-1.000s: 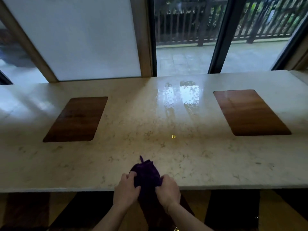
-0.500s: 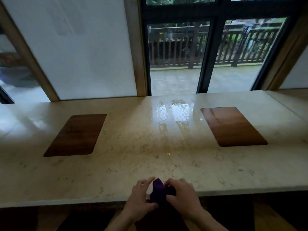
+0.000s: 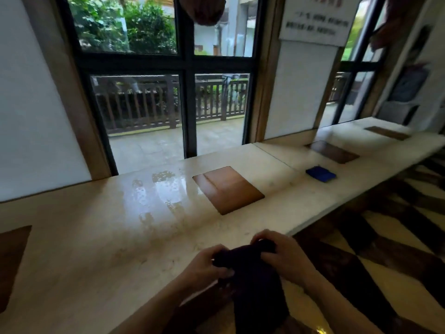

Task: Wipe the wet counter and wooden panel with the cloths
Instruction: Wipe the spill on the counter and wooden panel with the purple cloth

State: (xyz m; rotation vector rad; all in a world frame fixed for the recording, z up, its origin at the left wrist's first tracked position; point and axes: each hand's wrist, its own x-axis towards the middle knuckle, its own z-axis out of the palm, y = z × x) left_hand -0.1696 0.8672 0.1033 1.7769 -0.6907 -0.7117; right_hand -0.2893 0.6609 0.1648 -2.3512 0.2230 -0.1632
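cloth (image 3: 250,268), dark purple, sits bunched at the near edge of the tabletop (image 3: 101,237), both my hands' fingers (image 3: 216,255) curled around it. water film still shines beside the wooden panel (image 3: 227,189); wiping looks barely begun. a blue cloth (image 3: 320,174) waits far right.

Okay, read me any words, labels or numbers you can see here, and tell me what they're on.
White sign on the wall panel at upper right: one red line and dark lines of print, too blurred to read.
Purple cloth, blue cloth, counter: no text visible.
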